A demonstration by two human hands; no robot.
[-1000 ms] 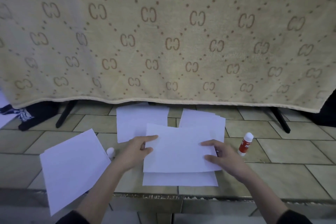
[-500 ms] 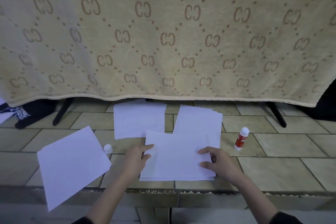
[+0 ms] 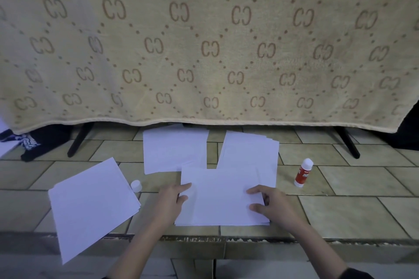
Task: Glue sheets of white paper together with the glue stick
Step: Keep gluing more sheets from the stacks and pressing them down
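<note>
The top white sheet (image 3: 222,197) lies flat on another sheet, their edges nearly lined up, on the tiled surface (image 3: 340,210). My left hand (image 3: 171,203) rests on the sheet's left edge, with index finger and thumb on top of the paper. My right hand (image 3: 273,207) presses the right side, also with index finger and thumb on top. The red and white glue stick (image 3: 303,173) stands upright to the right, apart from both hands. Its white cap (image 3: 136,186) lies to the left of my left hand.
More white paper lies around: a stack at the left (image 3: 90,206), a sheet behind (image 3: 174,149) and a fanned stack (image 3: 249,152). A beige patterned blanket (image 3: 204,47) hangs over a rack with black legs (image 3: 347,142). The tiled surface ends at a front edge (image 3: 226,239).
Both hands have lowered the top sheet onto the sheet beneath it and drawn it toward me until the edges line up. The glue stick and cap have not moved.
</note>
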